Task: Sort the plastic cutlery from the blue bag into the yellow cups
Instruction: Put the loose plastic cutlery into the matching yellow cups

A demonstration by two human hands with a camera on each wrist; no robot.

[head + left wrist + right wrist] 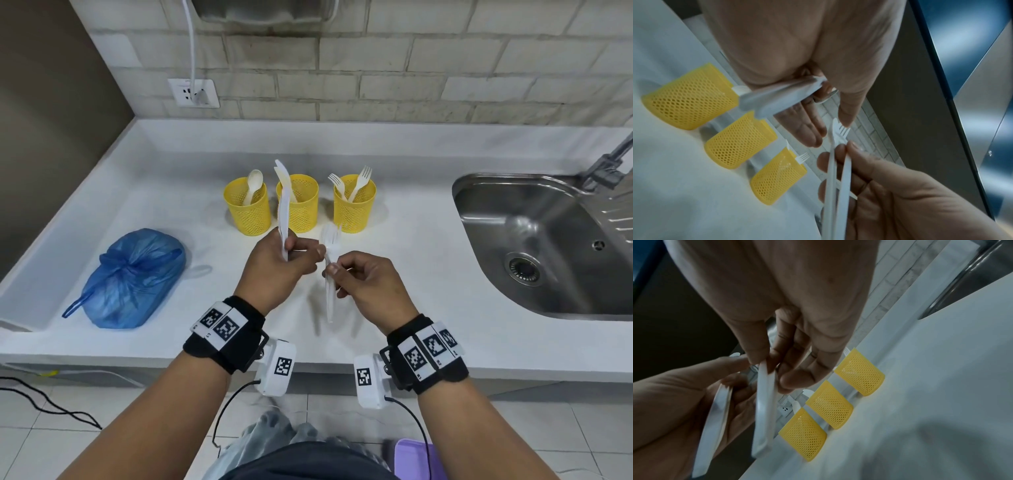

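Three yellow mesh cups stand in a row on the white counter: the left cup (248,207) holds a spoon, the middle cup (298,202) holds knives, the right cup (354,202) holds forks. The tied blue bag (133,278) lies to the left. My left hand (301,250) grips white knives (283,212) upright, in front of the middle cup, and its fingertips reach to the forks. My right hand (334,270) pinches a few white forks (331,246) with tines up. The left wrist view shows the knives (781,99) and forks (838,138); the right wrist view shows the fork handles (764,402).
A steel sink (548,240) with a faucet (609,161) fills the right side of the counter. A wall socket (193,92) with a plugged cable sits behind. A pale spoon-like shape (198,270) lies just right of the bag. The counter's front edge runs under my wrists.
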